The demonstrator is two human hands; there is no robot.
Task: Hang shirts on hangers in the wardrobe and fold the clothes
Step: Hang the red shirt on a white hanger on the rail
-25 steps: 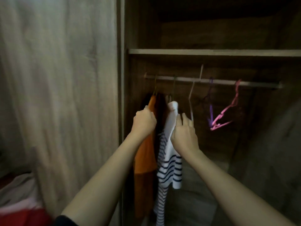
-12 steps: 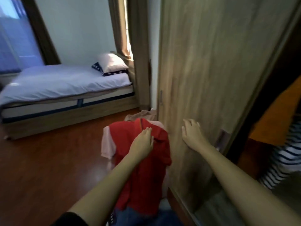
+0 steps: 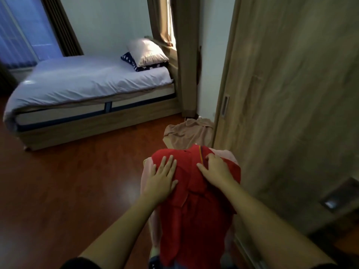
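The room is dim, lit by cool bluish light from the window [image 3: 17, 30] at far left and a narrow warm streak through the curtain [image 3: 165, 20] gap that brightens the pillow [image 3: 146, 49], with a dull sheen on the floor [image 3: 116, 191]. The wide lens bows the edges of the wardrobe door [image 3: 291, 94] and the bed [image 3: 87, 82]. The whole frame is soft, the door's grain smeared and the lower right corner sunk in shadow.

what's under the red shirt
A pink garment peeks out past the left and upper right edges of the red shirt, and blue fabric shows at its bottom. Whatever holds the pile up is covered.
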